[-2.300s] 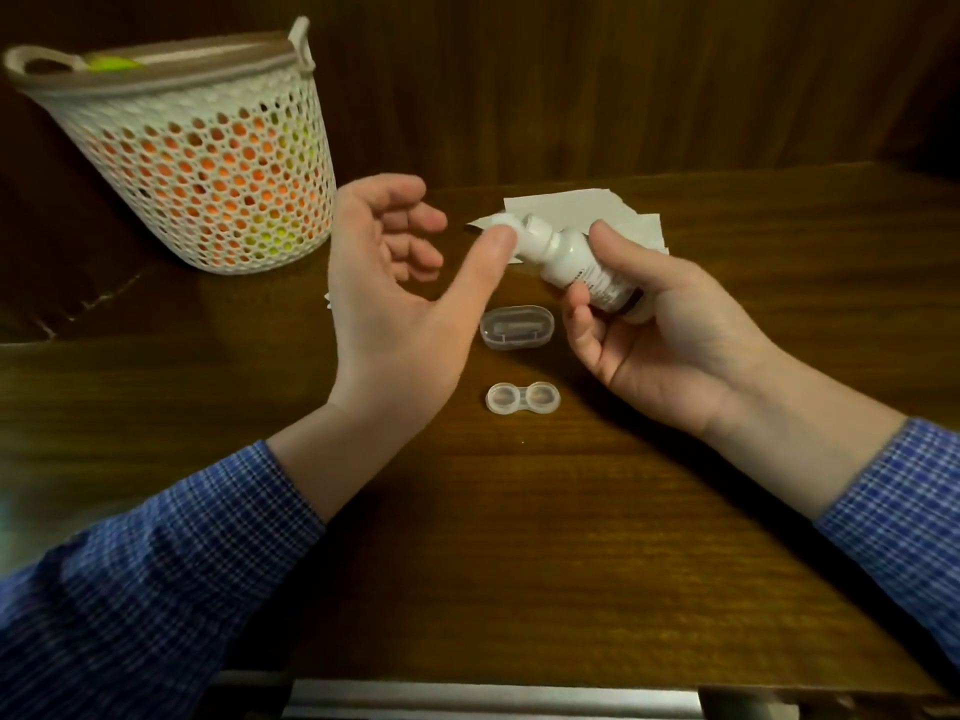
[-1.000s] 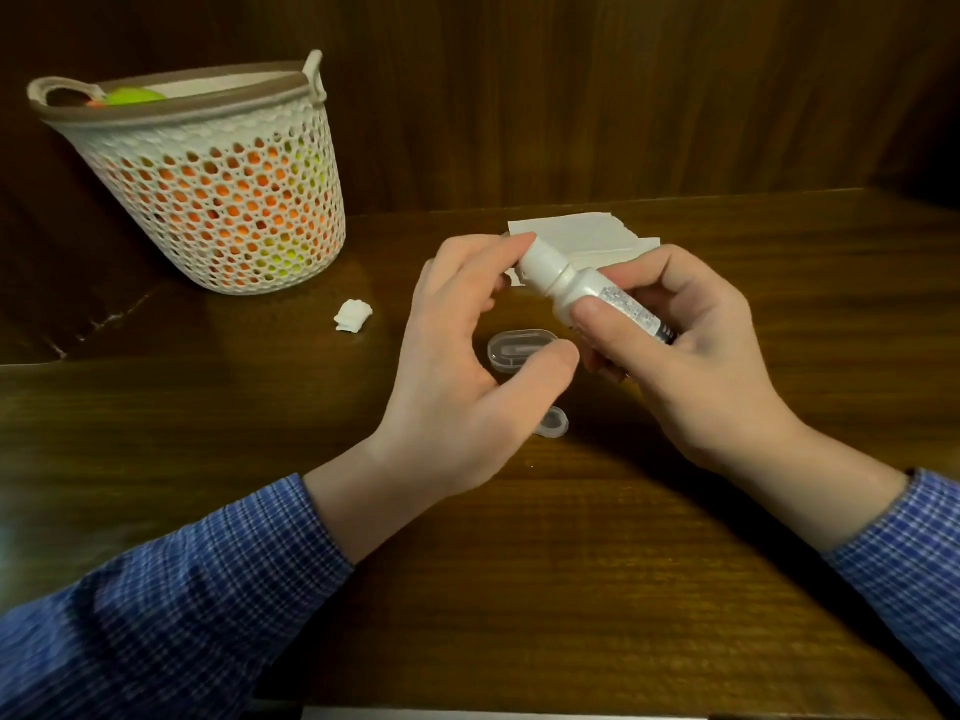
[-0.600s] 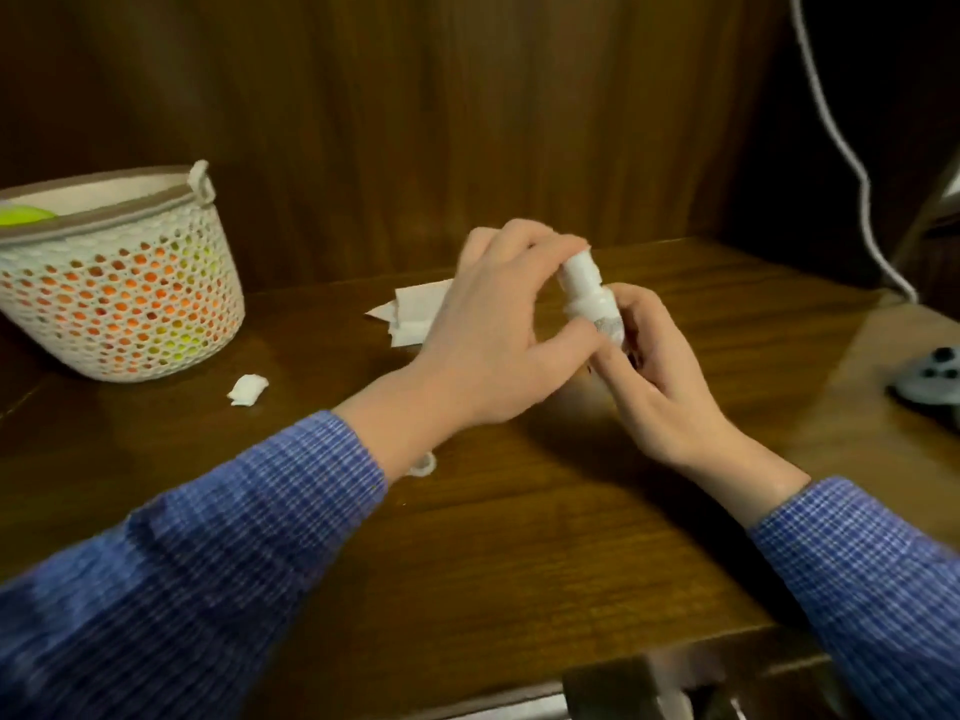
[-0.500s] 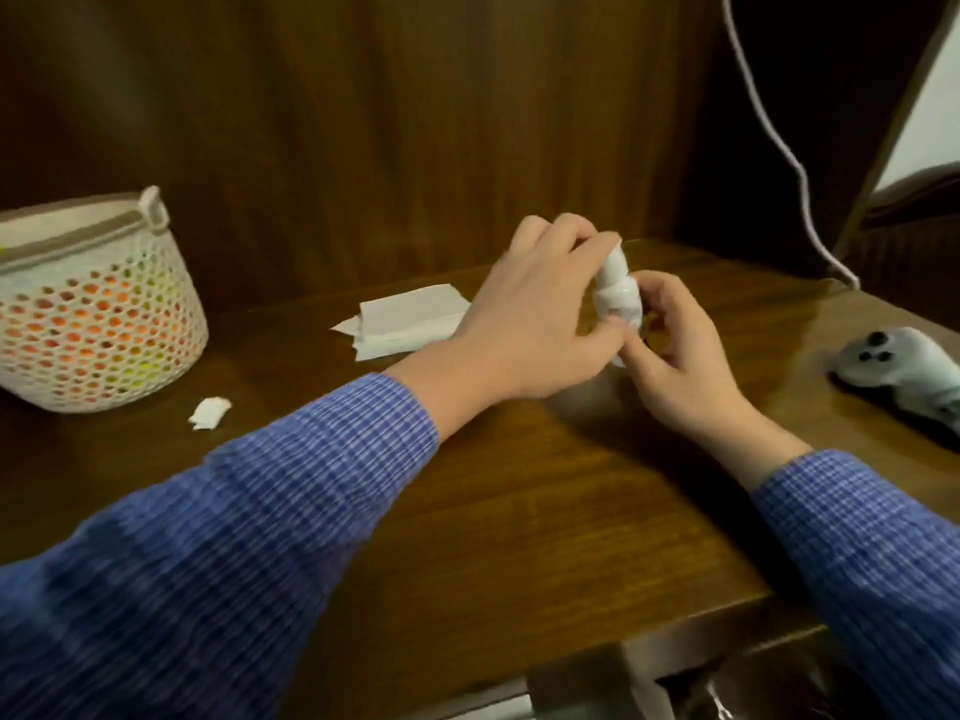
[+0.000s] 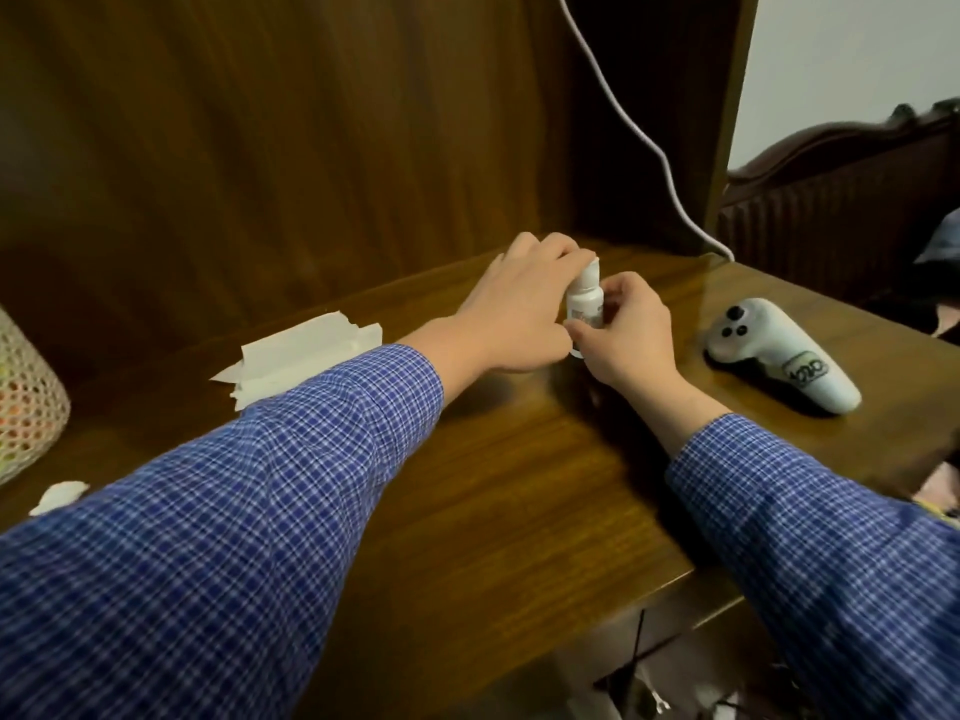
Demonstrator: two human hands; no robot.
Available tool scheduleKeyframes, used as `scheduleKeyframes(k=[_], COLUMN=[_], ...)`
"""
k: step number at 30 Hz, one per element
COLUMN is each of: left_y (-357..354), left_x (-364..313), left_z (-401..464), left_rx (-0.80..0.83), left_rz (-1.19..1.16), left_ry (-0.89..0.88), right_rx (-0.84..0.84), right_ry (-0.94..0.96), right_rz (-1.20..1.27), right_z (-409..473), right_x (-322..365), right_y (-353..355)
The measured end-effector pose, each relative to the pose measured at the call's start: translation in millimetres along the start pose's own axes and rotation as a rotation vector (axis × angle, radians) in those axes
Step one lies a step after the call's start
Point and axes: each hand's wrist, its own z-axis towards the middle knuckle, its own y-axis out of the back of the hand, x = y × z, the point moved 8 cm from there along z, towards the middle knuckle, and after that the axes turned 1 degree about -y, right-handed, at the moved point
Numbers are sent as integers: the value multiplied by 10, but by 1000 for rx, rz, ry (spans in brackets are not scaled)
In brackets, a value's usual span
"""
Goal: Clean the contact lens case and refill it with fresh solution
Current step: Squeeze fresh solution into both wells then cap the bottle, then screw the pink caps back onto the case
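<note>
Both hands are meeting over the far side of the worktop (image 5: 519, 511). The right hand (image 5: 626, 332) is curling round the body of the white solution bottle (image 5: 584, 304), holding it upright just above the wood, while the left hand (image 5: 519, 314) is wrapping its fingers round the bottle's upper part and cap. To the right a white controller (image 5: 779, 350) is lying well apart. To the left, folded tissue (image 5: 306, 356) is sitting near the sleeve; further left a mesh basket (image 5: 26, 407) is standing, a crumpled scrap (image 5: 60, 495) beside it.
</note>
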Motion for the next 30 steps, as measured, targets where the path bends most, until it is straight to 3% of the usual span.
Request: scheduleKeyframes(k=[6,9,13,15,18,22,25,30], left_y=[-31,214,896,1198,1492,1508,1230,737], left_x=[-76,19,335,544,895,1278,1458,1532], left_z=[-104,-301,-860,-1269,-1991,-2954,-3460,-3766], left_rx=[54,2,-222,-323,-441,-509,-441,-265], left_rz=[-1,-34,-117,-122,-155,-237,-366,-547], left_ry=[43,133,246,288,392,556,668,711], right_rx=[19,-24,-239,-220,-7,382,667,916], right_ry=[-45,-107,120,229,313,453,386,306], right_rz=[-23,-105,-87,16,111,-27,-185,-416], right_z=[-12,-31,-195,-343,-600,-994,-1206,-1258], right_x=[-56,-84,183,313,521,885,984,1070], right_y=[-4,115,389,375,100,-577,-1154,-1721])
